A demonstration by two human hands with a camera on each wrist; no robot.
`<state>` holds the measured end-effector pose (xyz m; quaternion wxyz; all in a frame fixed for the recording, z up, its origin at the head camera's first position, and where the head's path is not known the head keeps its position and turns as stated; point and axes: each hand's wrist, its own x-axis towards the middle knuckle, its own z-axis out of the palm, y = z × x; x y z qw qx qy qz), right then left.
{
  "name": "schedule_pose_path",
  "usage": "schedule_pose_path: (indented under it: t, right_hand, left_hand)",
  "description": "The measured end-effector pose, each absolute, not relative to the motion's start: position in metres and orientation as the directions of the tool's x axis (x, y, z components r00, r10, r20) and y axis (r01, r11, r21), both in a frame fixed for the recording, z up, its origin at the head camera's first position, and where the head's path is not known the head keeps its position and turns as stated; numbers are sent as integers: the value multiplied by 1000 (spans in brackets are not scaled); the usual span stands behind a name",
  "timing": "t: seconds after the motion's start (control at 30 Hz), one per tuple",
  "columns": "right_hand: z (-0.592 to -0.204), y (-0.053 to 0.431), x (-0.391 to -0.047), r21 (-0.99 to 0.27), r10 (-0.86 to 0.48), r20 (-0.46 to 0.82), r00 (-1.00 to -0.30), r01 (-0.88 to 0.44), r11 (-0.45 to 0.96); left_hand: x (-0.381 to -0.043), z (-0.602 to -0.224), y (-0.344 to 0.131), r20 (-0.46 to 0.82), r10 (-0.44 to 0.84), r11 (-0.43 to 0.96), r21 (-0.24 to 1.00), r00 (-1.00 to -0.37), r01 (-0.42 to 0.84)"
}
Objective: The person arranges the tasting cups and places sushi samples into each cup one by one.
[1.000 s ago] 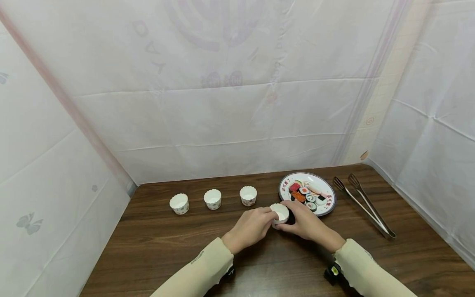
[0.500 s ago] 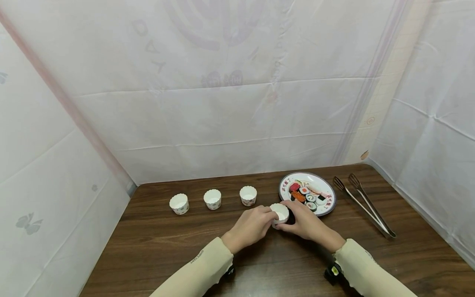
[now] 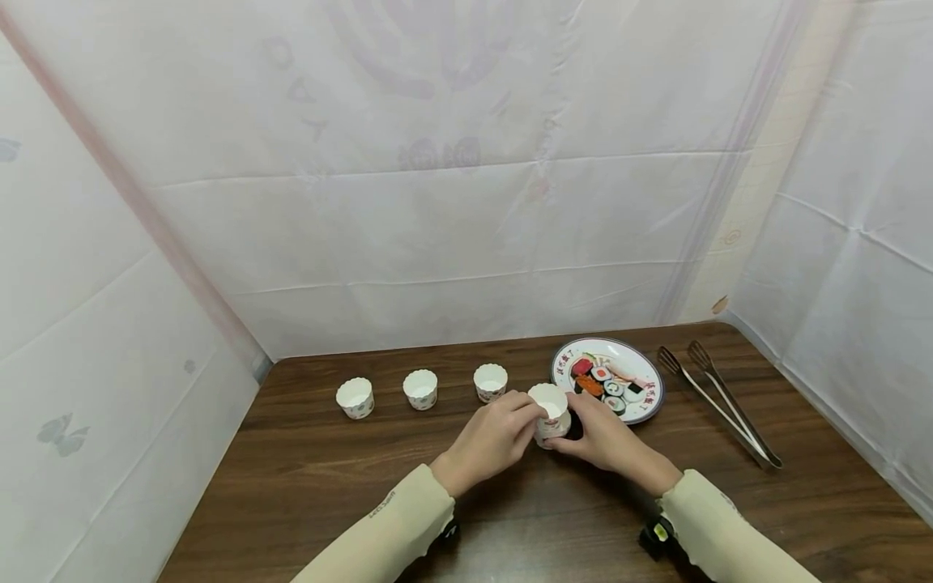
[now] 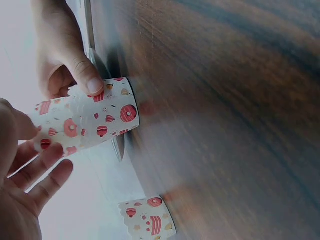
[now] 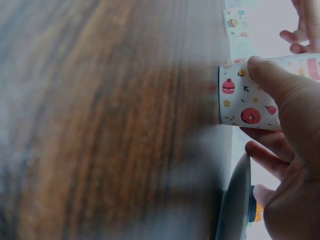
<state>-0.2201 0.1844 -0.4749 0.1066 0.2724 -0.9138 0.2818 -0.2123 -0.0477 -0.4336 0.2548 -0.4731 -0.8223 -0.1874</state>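
In the head view two white paper baking cups with scalloped rims stand one in the other, right of the middle. My left hand (image 3: 496, 433) pinches the upper cup (image 3: 548, 398) by its rim and side and holds it partly raised out of the lower one. Around the lower cup (image 4: 120, 107), which stands on the table, curl the thumb and fingers of my right hand (image 3: 605, 437). Red cakes and doughnuts are printed on both cups, as the left wrist view shows. Three more cups stand in a row to the left: one (image 3: 355, 398), another (image 3: 420, 390) and a third (image 3: 491, 384).
Behind my right hand lies a round white plate (image 3: 632, 356) bearing several sushi pieces (image 3: 615, 389). Metal tongs (image 3: 765, 458) lie spread on the brown wooden table (image 3: 306, 470), right of the plate. White cloth (image 3: 466, 243) hangs along the back and both sides.
The upper cup has risen a little out of the lower one with my left hand. My right hand keeps its hold, and the plate, tongs and row of cups stay put.
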Motion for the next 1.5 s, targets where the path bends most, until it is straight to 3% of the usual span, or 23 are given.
schedule_pose_path:
  t: [0.3,0.6,0.9,1.5]
  right_hand:
    - [-475,186,-219,-419,-430,338,-837,-543,727]
    - [-476,187,-218,-418,-433,352,-830,-553,721]
    - [-476,186,-218,-417,-431,338,-837,-543,729]
    - [-473,184,-218,-432,-423,318,-848,-527,732]
  left_hand:
    - [-213,-429,-56,693,609,468,79,-386,880]
    - [-212,-425,-80,693,577,512,107,-433,852]
    - [-211,-422,-112,725,533,546,99,-436,832]
    - [-194,-415,-199,714,424,662,175,-557,729]
